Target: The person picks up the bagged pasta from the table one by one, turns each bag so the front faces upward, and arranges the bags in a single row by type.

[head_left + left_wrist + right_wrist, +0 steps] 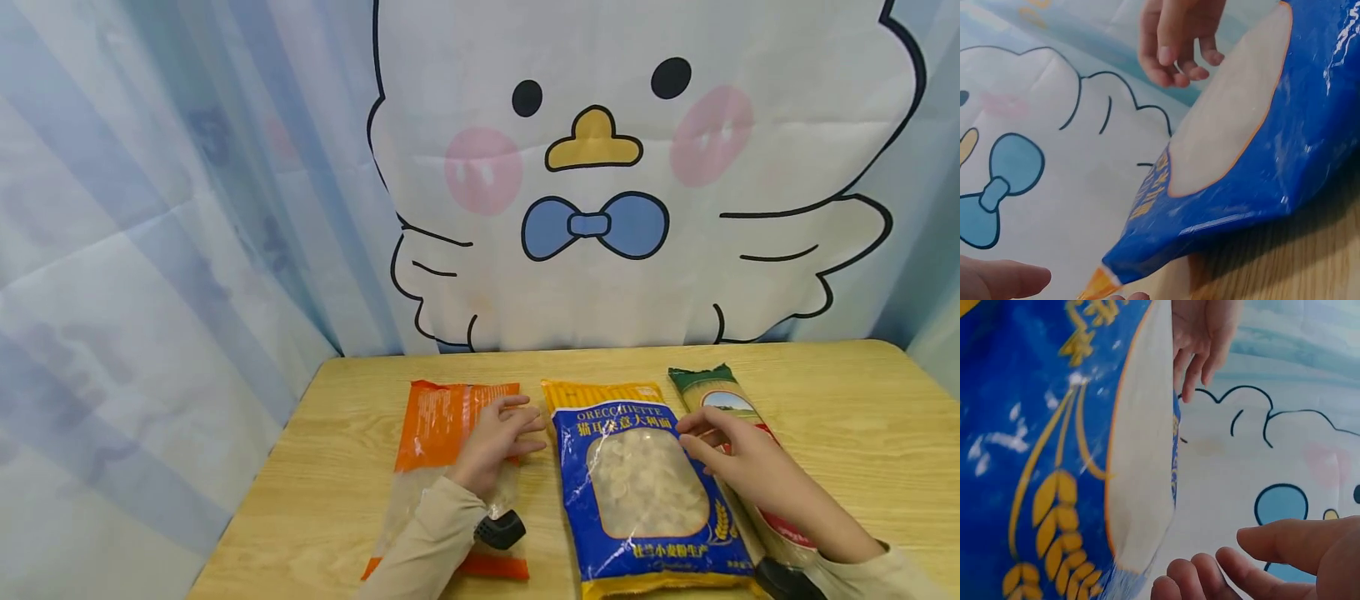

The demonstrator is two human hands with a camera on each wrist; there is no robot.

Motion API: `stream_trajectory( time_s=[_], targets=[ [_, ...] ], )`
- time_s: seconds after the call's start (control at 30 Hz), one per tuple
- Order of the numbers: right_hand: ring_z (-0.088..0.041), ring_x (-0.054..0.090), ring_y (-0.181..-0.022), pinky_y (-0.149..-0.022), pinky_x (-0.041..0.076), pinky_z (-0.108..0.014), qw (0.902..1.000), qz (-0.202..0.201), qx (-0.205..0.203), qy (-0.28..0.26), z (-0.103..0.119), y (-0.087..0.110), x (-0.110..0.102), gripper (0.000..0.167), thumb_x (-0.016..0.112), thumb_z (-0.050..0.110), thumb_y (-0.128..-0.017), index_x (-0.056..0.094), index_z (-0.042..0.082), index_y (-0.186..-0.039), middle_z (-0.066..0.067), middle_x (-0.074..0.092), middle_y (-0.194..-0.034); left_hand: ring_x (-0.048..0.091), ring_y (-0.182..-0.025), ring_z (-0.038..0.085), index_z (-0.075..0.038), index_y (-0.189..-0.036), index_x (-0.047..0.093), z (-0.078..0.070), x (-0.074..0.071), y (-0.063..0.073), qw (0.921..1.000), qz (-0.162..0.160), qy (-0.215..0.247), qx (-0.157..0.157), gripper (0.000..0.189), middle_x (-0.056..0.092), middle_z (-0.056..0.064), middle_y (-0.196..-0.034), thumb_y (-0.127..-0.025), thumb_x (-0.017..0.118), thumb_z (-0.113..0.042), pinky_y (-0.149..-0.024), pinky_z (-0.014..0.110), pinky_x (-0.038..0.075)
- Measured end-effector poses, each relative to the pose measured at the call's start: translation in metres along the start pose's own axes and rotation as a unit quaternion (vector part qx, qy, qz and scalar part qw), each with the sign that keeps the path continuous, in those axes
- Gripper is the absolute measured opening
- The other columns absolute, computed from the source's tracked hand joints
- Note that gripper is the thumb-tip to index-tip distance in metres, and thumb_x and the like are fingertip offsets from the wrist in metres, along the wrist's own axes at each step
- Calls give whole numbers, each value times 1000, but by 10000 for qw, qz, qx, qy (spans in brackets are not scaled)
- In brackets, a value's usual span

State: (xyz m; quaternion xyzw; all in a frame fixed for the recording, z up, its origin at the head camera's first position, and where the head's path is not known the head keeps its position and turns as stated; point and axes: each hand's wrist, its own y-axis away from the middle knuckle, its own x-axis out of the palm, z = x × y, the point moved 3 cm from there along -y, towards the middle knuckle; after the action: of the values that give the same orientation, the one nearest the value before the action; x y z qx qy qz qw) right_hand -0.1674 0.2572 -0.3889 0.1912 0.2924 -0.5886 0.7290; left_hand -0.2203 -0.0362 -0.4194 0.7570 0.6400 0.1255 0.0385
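A blue and yellow bag of orecchiette pasta (579,508) lies face up on the table, its clear window showing pale pieces. To its left is an orange-topped clear bag (431,429), partly covered by my left hand (497,442) and sleeve. The left fingers are loosely bent towards the blue bag and hold nothing. My right hand (738,458) hovers by the blue bag's upper right edge, fingers relaxed, nothing gripped. Under that arm lies a long package with a green top (697,382), partly hidden. Both wrist views show the blue bag (1310,125) between the hands.
The light wooden table (330,475) carries the three bags side by side. Behind it hangs a curtain (592,308) with a cartoon bird print, which also runs along the left side. A black wrist device (501,530) sits on the left sleeve.
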Motion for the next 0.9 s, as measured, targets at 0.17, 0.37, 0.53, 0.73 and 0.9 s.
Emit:
stream_trajectory(
  time_s=[0.17,0.37,0.53,0.73,0.9],
  targets=[
    [-7,61,-85,-63,53,-25,9993,-117,-363,39,12,-2,8,15,59,13,-101,63,2,-111,-7,66,-103,62,-117,39,7,-140,41,-5,-16,2,9998,9,23,190,47,52,30,-135,-101,58,-13,-85,41,59],
    [-8,63,-86,-66,54,-25,9970,23,-687,-346,31,-10,24,13,60,11,-100,64,3,-109,-7,67,-102,63,-115,38,3,-140,44,-9,-37,8,9995,-121,-92,273,45,53,28,-135,-102,57,-18,-86,41,59],
    [-6,63,-85,-67,56,-25,9947,-3,-914,-464,44,-13,36,11,63,10,-98,64,4,-106,-6,68,-101,65,-113,35,3,-141,43,-11,-54,11,9993,-210,43,322,46,53,26,-136,-102,57,-17,-87,40,59],
    [-6,63,-87,-69,56,-24,9926,148,-1059,-584,51,-20,48,12,62,9,-98,63,3,-108,-7,68,-103,64,-114,34,4,-139,46,-15,-72,12,9975,-534,-138,447,43,54,27,-134,-102,58,-15,-87,40,59],
    [-11,64,-89,-72,56,-25,9899,450,-1149,-703,57,-25,62,17,61,12,-99,62,1,-112,-8,68,-105,65,-111,32,4,-135,49,-15,-84,11,9956,-756,-275,472,40,55,27,-133,-101,58,-15,-86,40,59]
  ],
)
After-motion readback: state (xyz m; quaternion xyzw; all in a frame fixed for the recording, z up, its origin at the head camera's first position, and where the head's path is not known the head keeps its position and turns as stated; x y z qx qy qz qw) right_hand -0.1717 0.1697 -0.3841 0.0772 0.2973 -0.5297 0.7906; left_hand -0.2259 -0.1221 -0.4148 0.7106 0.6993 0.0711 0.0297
